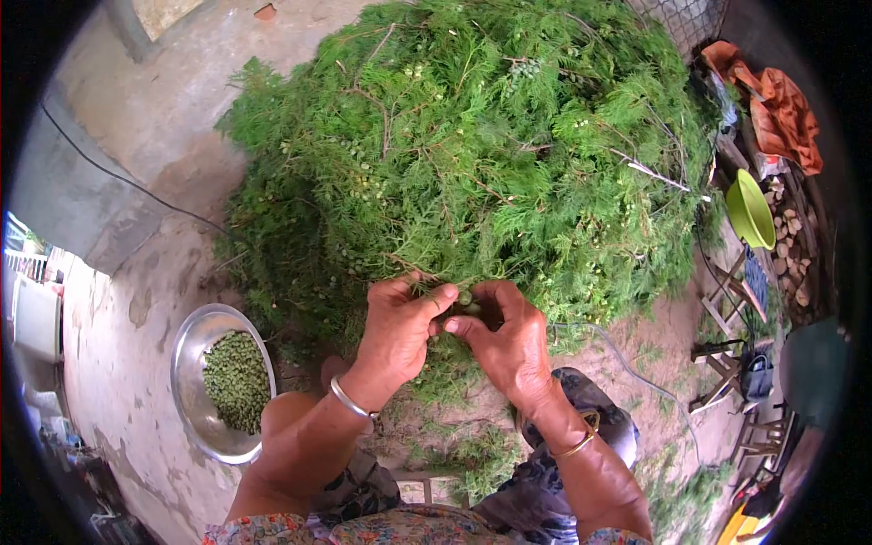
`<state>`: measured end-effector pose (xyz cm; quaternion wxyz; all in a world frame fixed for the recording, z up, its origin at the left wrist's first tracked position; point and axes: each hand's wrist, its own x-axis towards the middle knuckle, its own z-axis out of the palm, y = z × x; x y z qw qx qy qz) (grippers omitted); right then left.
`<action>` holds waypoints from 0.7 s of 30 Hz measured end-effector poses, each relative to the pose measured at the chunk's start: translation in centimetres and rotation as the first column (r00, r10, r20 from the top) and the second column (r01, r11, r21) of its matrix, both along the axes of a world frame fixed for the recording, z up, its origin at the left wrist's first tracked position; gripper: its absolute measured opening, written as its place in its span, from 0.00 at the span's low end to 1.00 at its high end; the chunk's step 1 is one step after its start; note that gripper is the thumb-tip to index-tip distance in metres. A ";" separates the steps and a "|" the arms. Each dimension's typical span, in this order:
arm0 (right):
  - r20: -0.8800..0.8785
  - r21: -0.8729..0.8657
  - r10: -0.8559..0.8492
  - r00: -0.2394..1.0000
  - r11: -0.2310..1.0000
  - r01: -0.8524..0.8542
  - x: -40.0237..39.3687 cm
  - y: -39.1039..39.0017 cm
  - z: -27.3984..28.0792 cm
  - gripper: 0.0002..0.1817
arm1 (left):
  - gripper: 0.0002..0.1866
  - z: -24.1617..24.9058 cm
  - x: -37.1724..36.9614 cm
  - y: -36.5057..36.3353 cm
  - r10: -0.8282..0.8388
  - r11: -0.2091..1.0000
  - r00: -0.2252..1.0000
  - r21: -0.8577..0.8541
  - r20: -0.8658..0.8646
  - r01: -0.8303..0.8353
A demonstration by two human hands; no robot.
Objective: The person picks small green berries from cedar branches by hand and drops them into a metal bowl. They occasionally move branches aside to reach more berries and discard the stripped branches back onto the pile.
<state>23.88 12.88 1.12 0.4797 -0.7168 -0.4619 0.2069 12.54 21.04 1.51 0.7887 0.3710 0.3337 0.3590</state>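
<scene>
A green conifer sprig [423, 282] is pinched between the thumb and fingers of my left hand [398, 329]. Close beside it, my right hand [510, 347] has its thumb and fingers curled round small green cones [466, 298] at the sprig's end. The fingertips of both hands nearly meet, and parts of the sprig are hidden behind them. Just beyond the hands rises a big heap of leafy conifer branches [472, 154]. To the left, a metal basin [187, 400] on the ground holds many picked green cones [238, 381].
A yellow-green plastic bowl [750, 209], cut logs [792, 250] and an orange cloth [772, 109] lie along the right side. Small wooden stools [724, 386] stand there too. A dark cable [136, 182] crosses the concrete at left; a grey one [636, 381] runs at right.
</scene>
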 end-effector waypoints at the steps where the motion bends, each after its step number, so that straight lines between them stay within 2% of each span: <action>1: -0.032 0.016 -0.015 0.999 1.000 0.015 0.0 0.1 -0.3 0.22 | 0.04 -0.5 0.4 -0.2 0.023 0.999 1.000 -0.023 -0.005 -0.023; 5: -0.101 0.056 -0.048 0.994 0.997 0.054 0.1 0.2 0.1 0.17 | 0.03 -0.9 0.3 -0.1 0.011 0.997 0.997 0.082 -0.074 -0.005; 7: -0.194 0.030 -0.005 0.981 0.999 0.011 0.4 0.3 0.6 0.12 | 0.04 -1.1 0.2 0.1 -0.026 0.980 0.990 0.190 -0.138 0.053; 11: -0.311 0.019 -0.011 0.950 1.000 0.018 0.6 0.4 0.7 0.09 | 0.04 -1.0 0.5 -0.1 -0.039 0.988 0.999 0.151 -0.034 0.044; 13: -0.601 0.048 0.024 0.799 0.999 0.006 1.0 0.4 1.1 0.07 | 0.06 -0.3 0.6 -0.3 -0.037 0.992 0.981 -0.110 0.188 0.058; 14: -0.601 0.045 0.022 0.799 0.999 0.006 1.2 0.4 1.2 0.07 | 0.06 -0.4 0.6 0.0 -0.037 0.992 0.982 -0.113 0.188 0.059; 16: -0.781 0.089 0.005 0.624 0.991 0.104 1.6 0.4 1.3 0.06 | 0.07 -0.7 0.2 1.2 0.041 0.970 0.974 -0.243 0.222 0.014; 18: -0.873 0.162 0.071 0.483 0.975 0.150 2.4 0.4 1.1 0.09 | 0.04 -1.3 -0.4 2.7 0.147 0.969 0.969 -0.227 0.196 -0.101; 20: -0.924 0.130 0.068 0.375 0.981 0.142 3.4 0.3 1.6 0.11 | 0.07 -1.4 -1.3 3.6 0.142 0.988 0.988 -0.078 0.068 -0.136; 21: -0.927 0.124 0.062 0.369 0.982 0.145 3.7 0.2 1.8 0.11 | 0.07 -1.6 -1.6 3.8 0.121 0.992 0.992 -0.021 -0.034 -0.122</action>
